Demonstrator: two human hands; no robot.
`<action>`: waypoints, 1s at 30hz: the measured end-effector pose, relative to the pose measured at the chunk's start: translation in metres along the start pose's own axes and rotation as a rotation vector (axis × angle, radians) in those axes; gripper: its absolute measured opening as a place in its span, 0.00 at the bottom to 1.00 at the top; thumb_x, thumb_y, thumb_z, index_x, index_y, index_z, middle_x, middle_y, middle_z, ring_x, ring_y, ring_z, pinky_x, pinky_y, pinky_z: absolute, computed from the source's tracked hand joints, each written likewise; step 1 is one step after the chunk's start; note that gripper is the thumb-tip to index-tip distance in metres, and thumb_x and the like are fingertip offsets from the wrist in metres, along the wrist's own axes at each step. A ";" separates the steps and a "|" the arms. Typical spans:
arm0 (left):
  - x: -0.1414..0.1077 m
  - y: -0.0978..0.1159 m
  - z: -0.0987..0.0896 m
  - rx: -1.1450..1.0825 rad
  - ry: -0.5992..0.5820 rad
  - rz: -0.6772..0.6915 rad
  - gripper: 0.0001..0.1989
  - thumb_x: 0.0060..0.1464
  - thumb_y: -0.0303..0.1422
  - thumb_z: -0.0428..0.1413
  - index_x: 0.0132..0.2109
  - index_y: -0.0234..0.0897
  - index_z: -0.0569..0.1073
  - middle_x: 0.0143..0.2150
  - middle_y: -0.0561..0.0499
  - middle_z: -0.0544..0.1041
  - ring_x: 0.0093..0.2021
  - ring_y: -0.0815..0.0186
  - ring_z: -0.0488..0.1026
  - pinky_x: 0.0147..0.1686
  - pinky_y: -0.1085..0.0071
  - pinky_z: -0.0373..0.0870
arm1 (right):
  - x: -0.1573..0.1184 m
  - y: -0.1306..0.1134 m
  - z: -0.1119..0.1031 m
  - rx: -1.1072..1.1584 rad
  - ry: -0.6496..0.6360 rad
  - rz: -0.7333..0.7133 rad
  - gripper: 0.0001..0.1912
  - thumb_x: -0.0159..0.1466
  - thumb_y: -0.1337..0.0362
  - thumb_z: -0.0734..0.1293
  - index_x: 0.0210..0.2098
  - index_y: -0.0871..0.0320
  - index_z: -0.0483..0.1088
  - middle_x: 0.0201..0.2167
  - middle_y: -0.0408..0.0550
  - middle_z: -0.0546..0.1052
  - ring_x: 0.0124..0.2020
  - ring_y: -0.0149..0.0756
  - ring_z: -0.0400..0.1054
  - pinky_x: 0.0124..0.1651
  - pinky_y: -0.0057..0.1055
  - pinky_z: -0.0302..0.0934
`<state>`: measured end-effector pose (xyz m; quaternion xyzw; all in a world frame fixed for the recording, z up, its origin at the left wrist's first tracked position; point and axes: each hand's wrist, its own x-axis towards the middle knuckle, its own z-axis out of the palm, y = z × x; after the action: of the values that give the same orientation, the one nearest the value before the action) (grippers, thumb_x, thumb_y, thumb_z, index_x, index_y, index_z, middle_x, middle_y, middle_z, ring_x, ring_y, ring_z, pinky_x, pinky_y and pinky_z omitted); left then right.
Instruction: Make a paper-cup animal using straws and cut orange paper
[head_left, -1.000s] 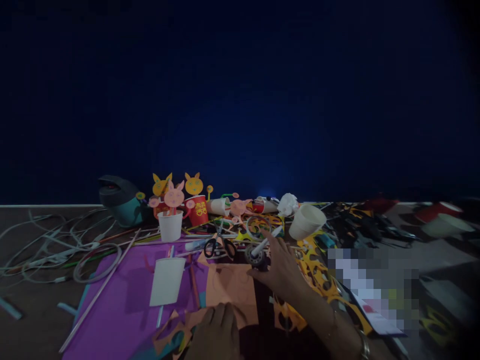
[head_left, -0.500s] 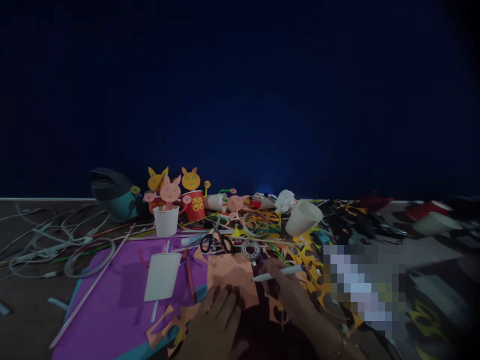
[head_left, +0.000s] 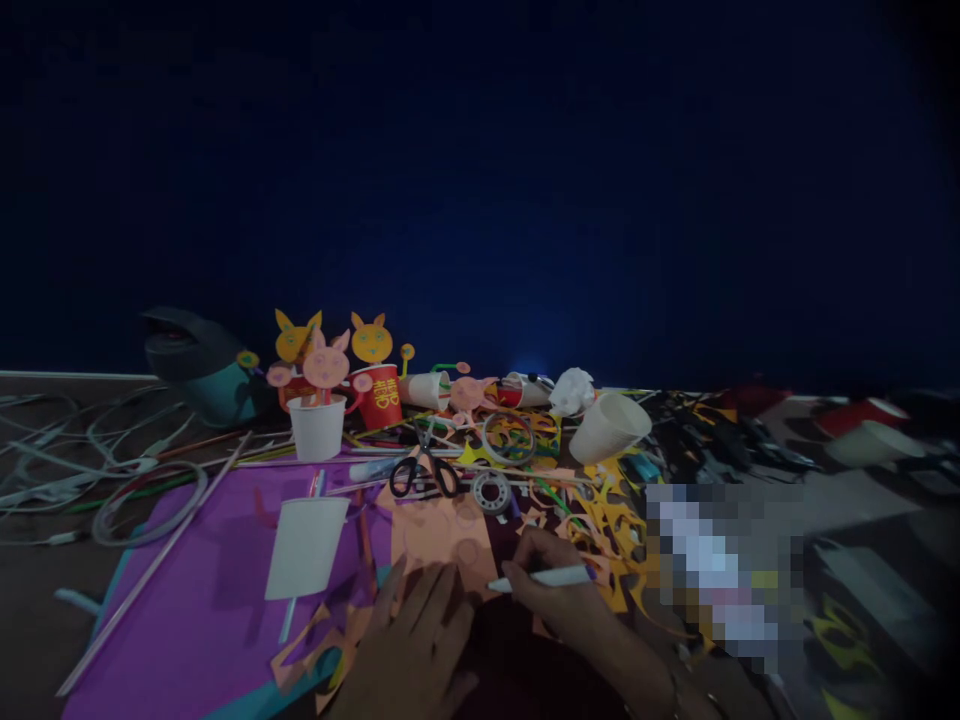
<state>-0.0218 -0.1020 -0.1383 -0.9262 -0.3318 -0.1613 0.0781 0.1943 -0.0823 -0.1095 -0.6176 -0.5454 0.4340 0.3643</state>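
My left hand (head_left: 420,635) lies flat with fingers stretched over the lower edge of a sheet of orange-pink paper (head_left: 431,525). Faint round outlines show on that sheet. In my right hand (head_left: 553,575) is a white marker pen (head_left: 559,577), its tip at the sheet's lower right edge; whether it touches the paper I cannot tell. Just beyond the paper lie black-handled scissors (head_left: 424,472) and a round tape roll (head_left: 492,492). To the left, a white paper cup (head_left: 306,550) with a straw through it lies on purple paper (head_left: 172,600).
Upright cups with paper animal heads (head_left: 326,362) stand at the back left, beside a shark-shaped object (head_left: 202,365). A tilted white cup (head_left: 609,428) and yellow paper scraps (head_left: 619,530) are to the right. White cables (head_left: 82,450) tangle at the far left.
The view has shifted slightly, so most things sit a little further left. The marker tip has moved down and left relative to the sheet. My left hand stays on the paper.
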 end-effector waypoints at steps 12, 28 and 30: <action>0.011 -0.003 -0.019 -0.009 -0.018 0.011 0.20 0.58 0.51 0.47 0.47 0.45 0.73 0.51 0.49 0.76 0.52 0.58 0.68 0.62 0.53 0.26 | -0.004 0.004 0.003 -0.101 -0.047 0.031 0.10 0.53 0.63 0.64 0.19 0.55 0.59 0.14 0.36 0.62 0.16 0.27 0.54 0.19 0.24 0.47; 0.005 -0.002 -0.011 -0.023 -0.003 -0.013 0.20 0.59 0.51 0.46 0.49 0.46 0.72 0.51 0.49 0.75 0.54 0.57 0.67 0.62 0.51 0.26 | -0.003 0.000 0.002 -0.141 -0.048 0.028 0.10 0.54 0.64 0.63 0.19 0.55 0.58 0.14 0.36 0.61 0.17 0.28 0.54 0.20 0.24 0.48; 0.004 -0.002 -0.009 -0.018 0.002 -0.007 0.20 0.59 0.50 0.45 0.49 0.46 0.72 0.51 0.48 0.75 0.54 0.57 0.67 0.62 0.49 0.27 | -0.002 -0.001 0.003 -0.127 -0.043 0.031 0.09 0.54 0.64 0.63 0.19 0.55 0.59 0.14 0.36 0.62 0.17 0.27 0.54 0.20 0.24 0.47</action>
<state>-0.0219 -0.1004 -0.1288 -0.9255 -0.3334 -0.1655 0.0697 0.1911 -0.0845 -0.1094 -0.6383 -0.5699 0.4174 0.3058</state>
